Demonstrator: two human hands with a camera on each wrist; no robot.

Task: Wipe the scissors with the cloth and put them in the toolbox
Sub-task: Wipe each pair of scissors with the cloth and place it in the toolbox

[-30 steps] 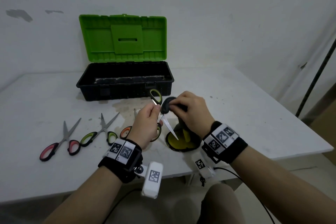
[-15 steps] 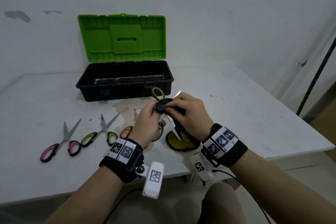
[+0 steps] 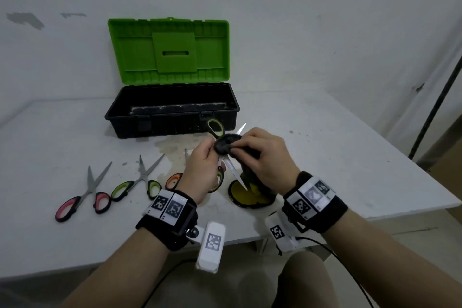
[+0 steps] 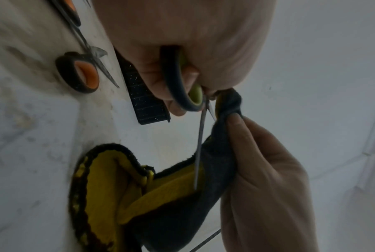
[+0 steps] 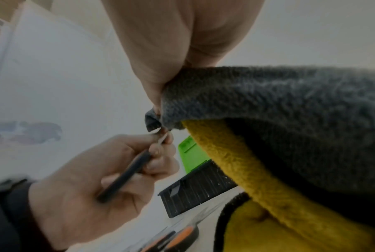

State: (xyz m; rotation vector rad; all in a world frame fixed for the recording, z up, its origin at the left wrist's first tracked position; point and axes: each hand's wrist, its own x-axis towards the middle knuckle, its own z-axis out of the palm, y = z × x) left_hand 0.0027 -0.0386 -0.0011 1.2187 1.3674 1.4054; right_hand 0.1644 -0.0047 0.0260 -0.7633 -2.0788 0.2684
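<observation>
My left hand grips green-handled scissors by a handle loop, blades spread apart above the table. One blade points down toward me, the other tip pokes up past the cloth. My right hand pinches a grey and yellow cloth around the scissors near the pivot; the cloth's lower end rests on the table. In the right wrist view the cloth fills the right side. The black toolbox stands open behind, green lid up.
Three more scissors lie on the white table at the left: pink-handled, green-handled and orange-handled, partly behind my left wrist. The table's front edge runs near my wrists. A dark pole stands at the right.
The cloth in my right hand has slid up the scissors toward the pivot, and one blade tip now shows above it. Both hands rose slightly toward the toolbox.
</observation>
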